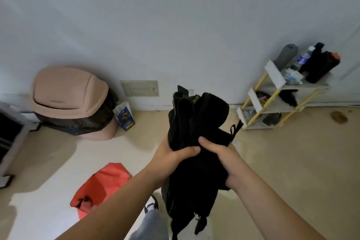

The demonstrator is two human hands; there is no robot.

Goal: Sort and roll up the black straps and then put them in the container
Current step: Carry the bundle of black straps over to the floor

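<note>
Both hands (196, 160) gripping black straps (194, 122) bundle, thumbs on top, forearms extended

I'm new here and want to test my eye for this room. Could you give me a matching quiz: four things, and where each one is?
Things:
1 black straps
2 orange bag
3 pink bin
4 water bottle

Places:
A on top of the shelf rack, right
B gripped by the left hand and right hand
C on the floor, lower left
D by the wall, left

Pairs: 1-B, 2-C, 3-D, 4-A
</note>
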